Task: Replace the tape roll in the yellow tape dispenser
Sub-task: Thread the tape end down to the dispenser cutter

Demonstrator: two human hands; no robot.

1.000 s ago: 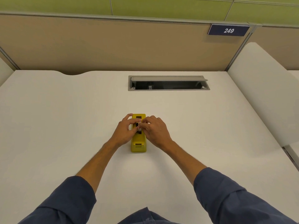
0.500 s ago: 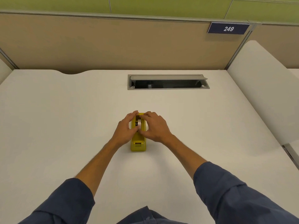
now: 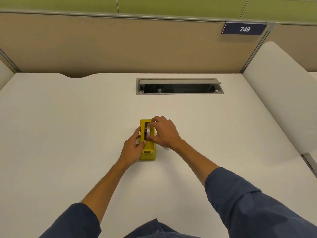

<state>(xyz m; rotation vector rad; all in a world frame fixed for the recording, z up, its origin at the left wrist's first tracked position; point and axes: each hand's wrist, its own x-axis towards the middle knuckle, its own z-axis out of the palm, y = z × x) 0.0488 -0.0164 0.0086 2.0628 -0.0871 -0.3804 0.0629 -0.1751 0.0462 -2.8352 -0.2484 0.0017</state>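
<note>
- The yellow tape dispenser [image 3: 147, 152] lies lengthwise mid-desk [image 3: 68, 126], cutter end toward me.
- A pale tape roll [image 3: 148, 131] stands on edge in its well.
- My right hand [image 3: 163, 133] pinches that roll between thumb and fingers, hiding its right side.
- My left hand [image 3: 133, 147] closes on the dispenser's left wall.
- An open cable tray [image 3: 179, 86] sits well beyond, below a "249" sign [image 3: 244, 29].
</note>
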